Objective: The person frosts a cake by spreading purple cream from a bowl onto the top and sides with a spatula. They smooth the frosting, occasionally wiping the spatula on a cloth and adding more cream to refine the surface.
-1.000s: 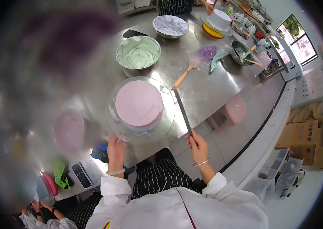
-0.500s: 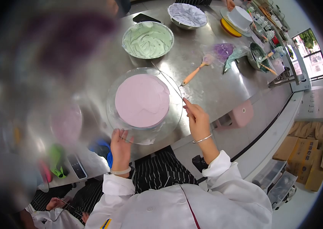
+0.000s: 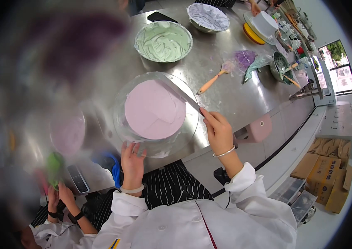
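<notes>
A round cake (image 3: pixel 153 112) covered in smooth pale pink cream sits on a clear round turntable (image 3: pixel 119 118). My right hand (image 3: pixel 218 132) is closed around a long metal icing spatula (image 3: pixel 184 94), index finger stretched along it. The blade slants up and left across the cake's upper right edge, its flat side showing. At the turntable's near rim is my left hand (image 3: pixel 132 164), palm up, fingers loosely apart with the tips right at the rim. A ridge in the cream runs across the right part of the cake's top.
Beyond the cake stand a bowl of green cream (image 3: pixel 163 41) and a bowl of pale lilac cream (image 3: pixel 209 17). An orange-handled spatula (image 3: pixel 211 83), piping bags (image 3: pixel 246 60) and a dark-smeared bowl (image 3: pixel 280 68) lie rightward. At left, a co-worker's hands (image 3: pixel 59 195) hold a green cloth (image 3: pixel 54 166).
The spatula blade has turned from edge-on to flat side showing and now overlaps the cake's edge. My left hand stays at the rim. The co-worker's hands have risen to the green cloth.
</notes>
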`<move>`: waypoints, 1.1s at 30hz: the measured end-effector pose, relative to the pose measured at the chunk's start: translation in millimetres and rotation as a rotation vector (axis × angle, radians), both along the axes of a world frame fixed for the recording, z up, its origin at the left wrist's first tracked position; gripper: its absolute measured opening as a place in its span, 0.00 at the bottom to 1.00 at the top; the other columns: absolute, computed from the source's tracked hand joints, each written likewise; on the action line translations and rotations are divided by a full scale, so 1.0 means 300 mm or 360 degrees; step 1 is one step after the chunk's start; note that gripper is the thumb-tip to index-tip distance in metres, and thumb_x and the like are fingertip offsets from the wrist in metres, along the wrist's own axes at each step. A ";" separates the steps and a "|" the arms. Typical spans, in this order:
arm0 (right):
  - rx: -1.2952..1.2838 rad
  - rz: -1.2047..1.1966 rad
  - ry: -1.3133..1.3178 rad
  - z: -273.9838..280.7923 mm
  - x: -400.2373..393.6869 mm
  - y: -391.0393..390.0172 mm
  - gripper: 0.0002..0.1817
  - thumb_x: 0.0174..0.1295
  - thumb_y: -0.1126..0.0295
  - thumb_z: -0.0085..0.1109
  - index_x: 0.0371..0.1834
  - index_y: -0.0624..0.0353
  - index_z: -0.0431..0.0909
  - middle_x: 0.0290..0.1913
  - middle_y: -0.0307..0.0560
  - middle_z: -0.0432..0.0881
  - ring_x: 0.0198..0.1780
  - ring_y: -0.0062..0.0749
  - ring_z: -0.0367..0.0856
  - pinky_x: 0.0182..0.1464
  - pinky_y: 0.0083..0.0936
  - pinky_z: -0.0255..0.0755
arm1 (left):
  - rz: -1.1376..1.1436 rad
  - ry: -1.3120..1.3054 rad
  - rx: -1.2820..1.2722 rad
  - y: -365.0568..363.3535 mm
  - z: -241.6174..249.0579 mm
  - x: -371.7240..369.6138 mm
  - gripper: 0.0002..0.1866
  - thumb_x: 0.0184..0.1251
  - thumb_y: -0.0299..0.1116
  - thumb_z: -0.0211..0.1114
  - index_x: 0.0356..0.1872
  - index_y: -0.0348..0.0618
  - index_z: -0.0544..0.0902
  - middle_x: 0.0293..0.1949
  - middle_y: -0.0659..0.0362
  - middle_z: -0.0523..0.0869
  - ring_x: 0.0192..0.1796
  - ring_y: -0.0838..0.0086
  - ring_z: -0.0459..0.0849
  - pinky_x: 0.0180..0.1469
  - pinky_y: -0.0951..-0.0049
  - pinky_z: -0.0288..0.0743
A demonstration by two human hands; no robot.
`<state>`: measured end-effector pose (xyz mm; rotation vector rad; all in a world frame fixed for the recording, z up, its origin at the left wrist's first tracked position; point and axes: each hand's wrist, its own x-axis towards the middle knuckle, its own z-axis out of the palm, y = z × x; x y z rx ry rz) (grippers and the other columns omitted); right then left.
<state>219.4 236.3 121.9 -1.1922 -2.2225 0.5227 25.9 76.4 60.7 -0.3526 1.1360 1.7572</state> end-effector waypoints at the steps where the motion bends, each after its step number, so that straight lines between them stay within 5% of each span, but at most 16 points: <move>1: 0.0058 0.0004 -0.0022 0.000 0.001 0.000 0.16 0.50 0.78 0.53 0.44 0.53 0.76 0.30 0.45 0.74 0.31 0.36 0.73 0.32 0.27 0.67 | -0.0009 0.0000 0.0012 -0.001 0.002 0.002 0.31 0.57 0.31 0.55 0.60 0.45 0.52 0.47 0.60 0.68 0.53 0.70 0.64 0.53 0.57 0.57; 8: 0.0251 0.0032 -0.0151 0.005 0.006 -0.012 0.18 0.47 0.79 0.54 0.43 0.50 0.77 0.30 0.43 0.74 0.31 0.35 0.73 0.31 0.27 0.68 | -0.0034 -0.0012 0.0023 -0.013 0.002 0.009 0.31 0.57 0.31 0.55 0.61 0.45 0.51 0.49 0.59 0.67 0.54 0.70 0.64 0.53 0.58 0.58; 11: 0.0322 0.0068 -0.0177 0.014 0.008 -0.024 0.19 0.46 0.79 0.54 0.43 0.49 0.77 0.30 0.43 0.73 0.30 0.34 0.73 0.30 0.27 0.68 | -0.0034 0.0009 0.0002 -0.017 0.005 0.014 0.17 0.58 0.32 0.52 0.49 0.49 0.62 0.46 0.60 0.68 0.53 0.69 0.64 0.55 0.56 0.57; 13: 0.0328 0.0127 -0.0218 0.023 0.012 -0.040 0.19 0.45 0.79 0.54 0.43 0.49 0.77 0.30 0.43 0.73 0.29 0.35 0.73 0.30 0.26 0.68 | -0.0020 -0.0039 0.0030 -0.021 0.005 0.017 0.32 0.56 0.30 0.56 0.60 0.43 0.51 0.51 0.58 0.66 0.55 0.69 0.64 0.54 0.59 0.58; 17: 0.0268 0.0230 -0.0237 0.062 0.023 -0.112 0.20 0.44 0.80 0.53 0.42 0.49 0.77 0.30 0.43 0.74 0.29 0.35 0.73 0.29 0.25 0.69 | -0.0042 -0.0054 0.0052 -0.026 0.009 0.036 0.31 0.56 0.30 0.55 0.60 0.43 0.51 0.51 0.57 0.65 0.55 0.68 0.64 0.54 0.58 0.58; 20: -0.0073 0.0591 0.0006 0.099 0.040 -0.167 0.16 0.49 0.81 0.53 0.43 0.56 0.77 0.31 0.45 0.76 0.27 0.31 0.73 0.29 0.22 0.68 | -0.0053 -0.0040 0.0025 -0.034 0.009 0.056 0.21 0.56 0.29 0.53 0.52 0.46 0.59 0.48 0.57 0.67 0.53 0.66 0.65 0.57 0.56 0.56; 22: -0.0953 0.0686 0.0408 0.132 0.046 -0.190 0.19 0.54 0.79 0.50 0.51 0.53 0.73 0.29 0.41 0.76 0.21 0.23 0.72 0.24 0.15 0.67 | -0.0137 -0.0095 0.0182 -0.050 -0.011 0.065 0.29 0.58 0.29 0.53 0.59 0.44 0.51 0.53 0.54 0.65 0.56 0.67 0.64 0.56 0.58 0.56; 23: -0.0947 0.0683 0.0413 0.134 0.047 -0.190 0.19 0.54 0.79 0.50 0.51 0.53 0.73 0.29 0.41 0.76 0.21 0.23 0.72 0.24 0.15 0.67 | -0.0142 -0.0091 0.0185 -0.058 -0.009 0.074 0.29 0.58 0.29 0.53 0.59 0.44 0.51 0.53 0.54 0.65 0.56 0.67 0.64 0.56 0.58 0.56; 25: -0.1450 0.0084 0.0797 0.135 0.048 -0.176 0.22 0.57 0.74 0.51 0.57 0.56 0.65 0.24 0.37 0.72 0.17 0.15 0.65 0.21 0.13 0.63 | -0.0173 -0.0107 0.0079 -0.066 0.001 0.098 0.23 0.57 0.29 0.51 0.54 0.43 0.57 0.53 0.50 0.65 0.59 0.63 0.62 0.58 0.58 0.55; 31: -0.1160 -0.0069 0.0615 0.060 0.062 -0.113 0.25 0.54 0.73 0.54 0.58 0.56 0.64 0.21 0.36 0.65 0.18 0.15 0.62 0.22 0.15 0.60 | -0.0452 -0.0152 0.0158 -0.098 -0.040 0.090 0.24 0.58 0.29 0.51 0.55 0.39 0.56 0.53 0.48 0.67 0.57 0.60 0.66 0.57 0.61 0.57; 33: -0.1029 -0.0031 0.0481 0.027 0.067 -0.099 0.25 0.54 0.73 0.54 0.58 0.56 0.65 0.20 0.38 0.65 0.19 0.17 0.63 0.24 0.17 0.61 | -0.0281 -0.0026 0.0159 -0.098 -0.055 0.068 0.24 0.58 0.29 0.51 0.55 0.39 0.56 0.52 0.48 0.67 0.56 0.61 0.67 0.57 0.62 0.58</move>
